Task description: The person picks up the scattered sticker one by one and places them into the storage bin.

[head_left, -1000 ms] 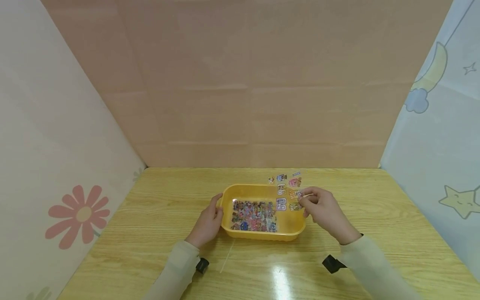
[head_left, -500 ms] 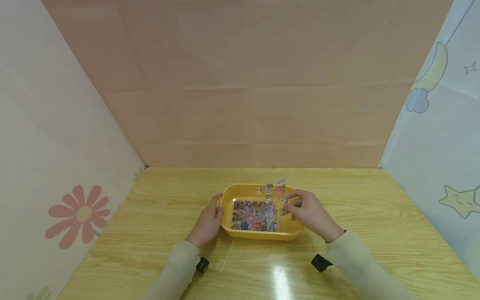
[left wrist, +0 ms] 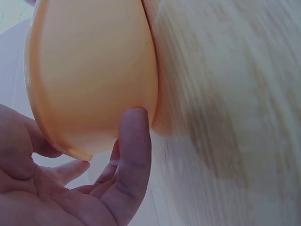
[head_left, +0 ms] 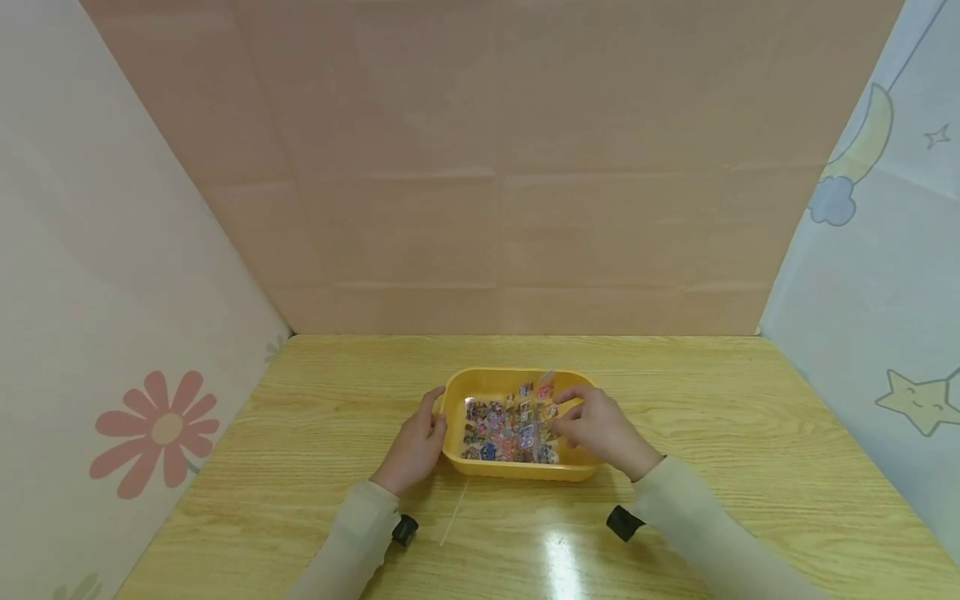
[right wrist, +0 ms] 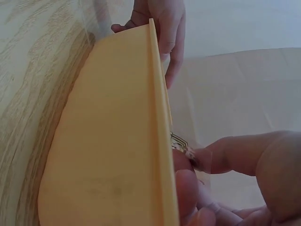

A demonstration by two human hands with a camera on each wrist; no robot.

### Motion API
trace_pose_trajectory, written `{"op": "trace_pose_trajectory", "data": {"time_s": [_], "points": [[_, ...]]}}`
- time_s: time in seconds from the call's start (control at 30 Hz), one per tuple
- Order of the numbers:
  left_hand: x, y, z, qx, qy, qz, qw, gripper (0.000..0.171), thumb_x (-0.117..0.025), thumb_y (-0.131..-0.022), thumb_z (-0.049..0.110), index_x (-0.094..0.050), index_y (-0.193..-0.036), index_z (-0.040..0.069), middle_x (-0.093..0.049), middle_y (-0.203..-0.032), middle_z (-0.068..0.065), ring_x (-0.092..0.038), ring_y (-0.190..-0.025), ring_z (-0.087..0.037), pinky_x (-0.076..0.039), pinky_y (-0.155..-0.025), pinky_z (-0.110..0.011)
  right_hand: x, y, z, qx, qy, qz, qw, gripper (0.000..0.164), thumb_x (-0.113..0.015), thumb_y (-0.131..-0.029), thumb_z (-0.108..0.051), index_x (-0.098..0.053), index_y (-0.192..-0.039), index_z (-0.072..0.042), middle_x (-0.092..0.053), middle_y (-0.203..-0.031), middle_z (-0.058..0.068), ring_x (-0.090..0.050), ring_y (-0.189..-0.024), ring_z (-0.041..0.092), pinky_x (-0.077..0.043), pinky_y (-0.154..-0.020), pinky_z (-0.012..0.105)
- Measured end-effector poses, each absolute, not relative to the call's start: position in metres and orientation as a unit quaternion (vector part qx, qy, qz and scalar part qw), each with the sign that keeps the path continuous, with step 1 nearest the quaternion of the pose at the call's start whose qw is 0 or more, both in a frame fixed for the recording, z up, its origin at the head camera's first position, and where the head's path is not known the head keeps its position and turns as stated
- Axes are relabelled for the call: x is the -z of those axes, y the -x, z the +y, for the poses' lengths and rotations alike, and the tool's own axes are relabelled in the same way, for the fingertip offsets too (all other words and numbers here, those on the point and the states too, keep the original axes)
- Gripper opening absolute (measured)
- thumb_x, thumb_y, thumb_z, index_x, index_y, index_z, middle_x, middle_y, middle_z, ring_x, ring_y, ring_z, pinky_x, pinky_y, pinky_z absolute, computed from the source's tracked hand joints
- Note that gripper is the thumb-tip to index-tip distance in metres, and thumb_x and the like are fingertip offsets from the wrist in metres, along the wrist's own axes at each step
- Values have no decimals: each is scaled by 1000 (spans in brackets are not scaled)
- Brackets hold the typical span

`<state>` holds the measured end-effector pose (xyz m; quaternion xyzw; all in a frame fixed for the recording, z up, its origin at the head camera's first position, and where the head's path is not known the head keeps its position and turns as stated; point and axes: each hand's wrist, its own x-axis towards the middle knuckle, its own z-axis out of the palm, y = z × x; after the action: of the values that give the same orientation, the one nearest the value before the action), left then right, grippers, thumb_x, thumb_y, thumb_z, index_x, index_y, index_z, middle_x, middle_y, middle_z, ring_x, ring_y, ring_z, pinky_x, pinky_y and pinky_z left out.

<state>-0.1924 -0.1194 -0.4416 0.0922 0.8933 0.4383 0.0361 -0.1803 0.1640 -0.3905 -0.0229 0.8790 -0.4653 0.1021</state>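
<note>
A yellow plastic basin (head_left: 517, 472) stands on the wooden table, its bottom strewn with colourful stickers (head_left: 491, 433). My left hand (head_left: 414, 446) holds its left end; in the left wrist view, fingers of that hand (left wrist: 61, 193) lie along the outer wall and at the rim. Between thumb and fingertips, my right hand (head_left: 598, 429) pinches a clear sticker sheet (head_left: 527, 435) printed with small pictures and numbers. This sheet is over the inside of the basin, overlapping the stickers there. In the right wrist view, the basin's wall hides most of the sheet (right wrist: 178, 141).
A thin pale strip (head_left: 454, 517) lies on the wooden table (head_left: 337, 392) in front of the basin. Black wrist devices (head_left: 624, 522) hang under both sleeves. A beige back panel (head_left: 495, 208) and patterned side panels (head_left: 150, 250) enclose the table.
My right hand has moved left and slightly down, carrying the sticker sheet from over the basin's right back rim to over the stickers inside. My left hand has stayed at the basin.
</note>
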Motion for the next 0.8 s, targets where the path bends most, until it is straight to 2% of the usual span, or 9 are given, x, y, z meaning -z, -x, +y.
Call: {"op": "trace_pose_trajectory", "data": {"time_s": [0.2, 0.5, 0.8], "points": [[440, 192, -119, -435, -89, 895, 36, 48, -39, -108, 15, -29, -155, 9, -58, -85, -10, -50, -62, -14, -45, -56, -27, 396, 182, 158, 451, 5, 887, 104, 46, -72, -90, -16, -54, -129, -1, -70, -86, 7, -65, -68, 22, -50, -58, 35], [440, 191, -120, -433, -99, 896, 27, 47, -39, -108, 13, -31, -154, 7, -55, -79, -6, -49, -60, -14, -44, -54, -28, 400, 183, 151, 453, 12, 884, 118, 57, -70, -89, -11, -47, -138, 5, -70, -79, 6, -66, -66, 24, -50, -57, 35], [444, 190, -121, -442, -100, 891, 20, 47, -39, -108, 14, -32, -154, 8, -56, -81, -9, -49, -60, -14, -43, -54, -28, 396, 179, 151, 438, 14, 889, 132, 55, -69, -93, -12, -46, -139, 5, -72, -79, 8, -68, -65, 23, -57, -60, 37]]}}
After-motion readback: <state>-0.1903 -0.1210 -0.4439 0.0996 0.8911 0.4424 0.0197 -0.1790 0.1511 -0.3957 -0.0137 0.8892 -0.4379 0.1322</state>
